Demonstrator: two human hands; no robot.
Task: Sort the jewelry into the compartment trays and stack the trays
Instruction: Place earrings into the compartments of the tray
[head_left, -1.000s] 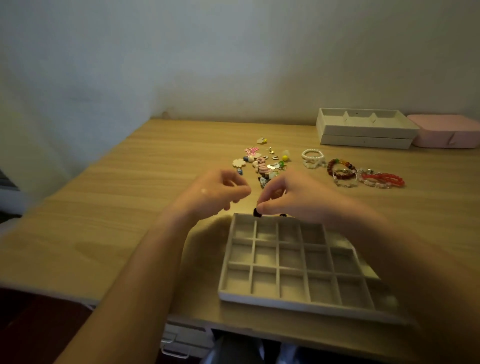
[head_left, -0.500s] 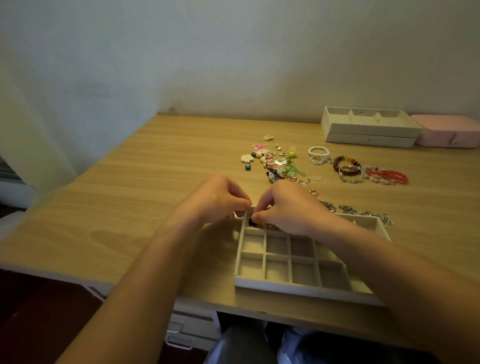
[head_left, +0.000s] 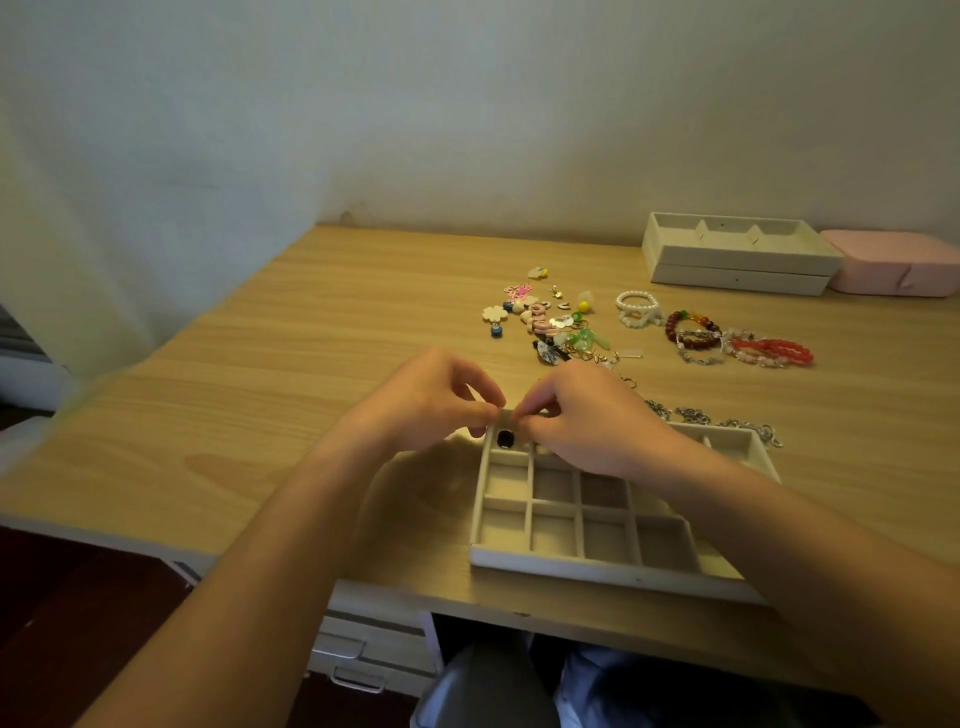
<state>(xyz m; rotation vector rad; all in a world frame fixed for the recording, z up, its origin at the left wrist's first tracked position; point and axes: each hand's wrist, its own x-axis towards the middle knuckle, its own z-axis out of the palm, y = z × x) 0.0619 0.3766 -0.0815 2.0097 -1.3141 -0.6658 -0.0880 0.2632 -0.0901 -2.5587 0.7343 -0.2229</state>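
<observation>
Left hand (head_left: 431, 400) and right hand (head_left: 587, 421) meet, pinching a tiny piece (head_left: 507, 414) over the far-left corner of the tray (head_left: 597, 571), dark stud (head_left: 504, 439) beneath. Next, I'd guess: a gentle drop.

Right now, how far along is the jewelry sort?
Done: one dark piece lies in the grid tray's far-left compartment; other visible compartments look empty. In hand: left hand and right hand pinch together over that corner; what, if anything, they hold is hidden. Left: charms, bracelets and chains lie on the desk; this tray is apart from the stacked trays at the back.
</observation>
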